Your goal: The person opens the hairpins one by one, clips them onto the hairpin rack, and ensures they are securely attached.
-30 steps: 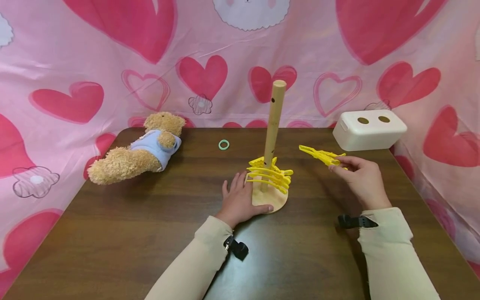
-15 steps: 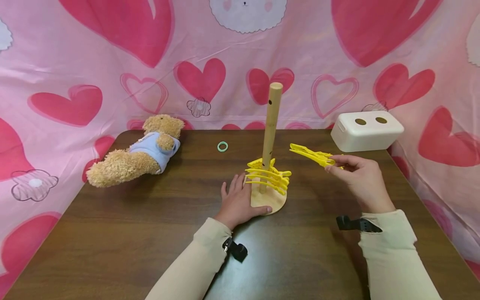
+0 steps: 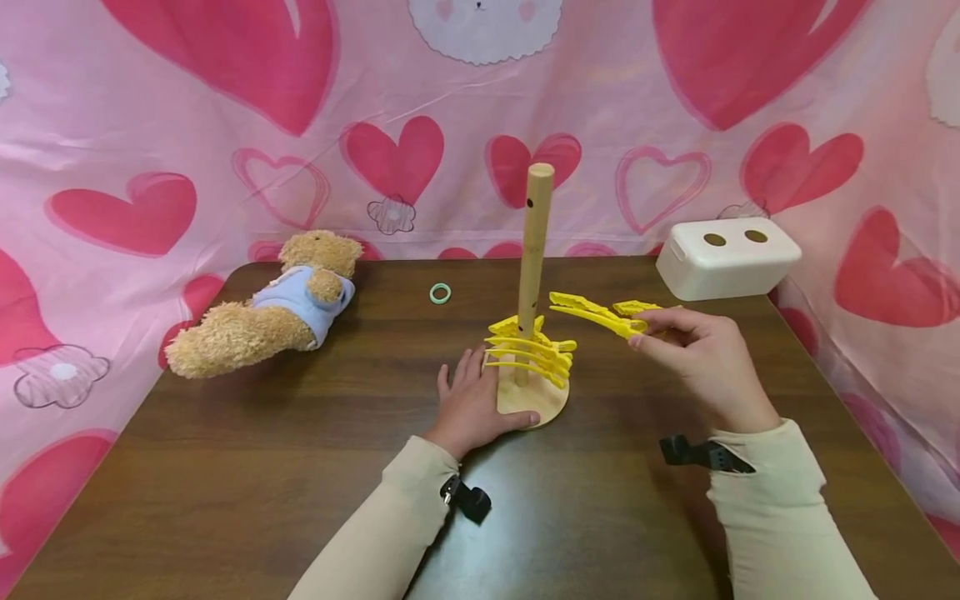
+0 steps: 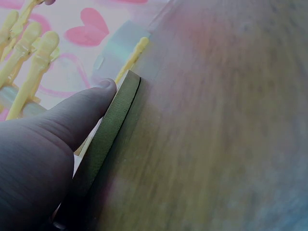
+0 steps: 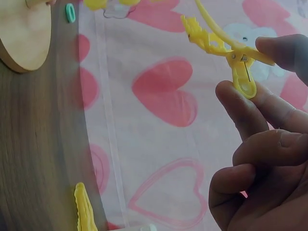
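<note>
My left hand (image 3: 472, 406) lies with spread fingers at the round wooden base (image 3: 547, 400) of a stand, its thumb resting over the rim. The stand's wooden post (image 3: 535, 242) rises upright, and several yellow hair clips (image 3: 532, 350) are fixed low on it. To the right of the post, my right hand (image 3: 701, 358) pinches another yellow hair clip (image 3: 596, 314) by its handle end. In the right wrist view, this clip's two arms (image 5: 211, 38) stand apart around a small spring. One more yellow clip (image 3: 636, 307) lies on the table behind the right hand.
A white box with two round holes (image 3: 727, 262) stands at the back right. A teddy bear in a blue top (image 3: 277, 300) lies at the left. A mint-green ring (image 3: 440, 293) is near the table's back edge, before a pink heart-patterned cloth (image 3: 420, 75).
My right hand has moved left with the clip, nearer to the post, and the clip's arms have spread apart. The clip lying behind shows more clearly. My left hand stays at the base.
</note>
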{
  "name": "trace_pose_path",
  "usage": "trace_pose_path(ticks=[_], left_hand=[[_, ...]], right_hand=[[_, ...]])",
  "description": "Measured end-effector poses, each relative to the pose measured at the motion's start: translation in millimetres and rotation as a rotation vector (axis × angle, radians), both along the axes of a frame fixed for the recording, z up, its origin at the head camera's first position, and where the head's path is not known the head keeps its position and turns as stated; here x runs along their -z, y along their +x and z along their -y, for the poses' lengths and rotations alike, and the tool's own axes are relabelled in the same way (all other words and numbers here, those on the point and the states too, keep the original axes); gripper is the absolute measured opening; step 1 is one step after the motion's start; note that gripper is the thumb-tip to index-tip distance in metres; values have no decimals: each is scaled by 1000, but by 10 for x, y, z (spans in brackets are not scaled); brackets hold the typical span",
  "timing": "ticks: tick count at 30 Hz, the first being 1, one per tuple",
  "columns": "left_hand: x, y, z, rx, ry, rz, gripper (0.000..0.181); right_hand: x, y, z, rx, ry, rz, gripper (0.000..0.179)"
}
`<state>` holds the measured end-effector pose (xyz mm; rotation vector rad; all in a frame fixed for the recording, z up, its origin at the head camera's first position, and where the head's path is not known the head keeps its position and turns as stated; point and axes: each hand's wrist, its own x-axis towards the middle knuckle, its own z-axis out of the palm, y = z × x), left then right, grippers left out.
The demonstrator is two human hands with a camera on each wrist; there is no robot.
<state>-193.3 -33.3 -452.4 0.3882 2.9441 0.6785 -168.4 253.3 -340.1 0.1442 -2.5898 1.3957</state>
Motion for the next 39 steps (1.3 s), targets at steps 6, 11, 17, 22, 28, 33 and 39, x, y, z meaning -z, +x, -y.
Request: trace_pose_path(ticks=[6, 11, 17, 22, 28, 33, 39], left_hand=[[-6, -1, -7, -2, -18, 0, 112], [1, 16, -20, -7, -1, 8, 112], [11, 36, -17, -10, 12, 6, 111], [-3, 27, -23, -5, 4, -2, 110], [-25, 33, -10, 1, 6, -17, 110], [-23, 30, -6, 3, 0, -12, 110], [-28, 19, -7, 4, 6, 9, 111]], right_hand=[[-39, 43, 62, -40, -14, -5, 31], [-73, 63, 82, -64, -8, 11, 32], [-65, 78, 126, -75, -14, 23, 32], [-52, 93, 159, -80, -14, -3, 30], [-3, 82, 247, -94, 20, -72, 25], [54, 76, 344, -113, 72, -101, 26], [70, 86, 405, -135, 92, -82, 32]])
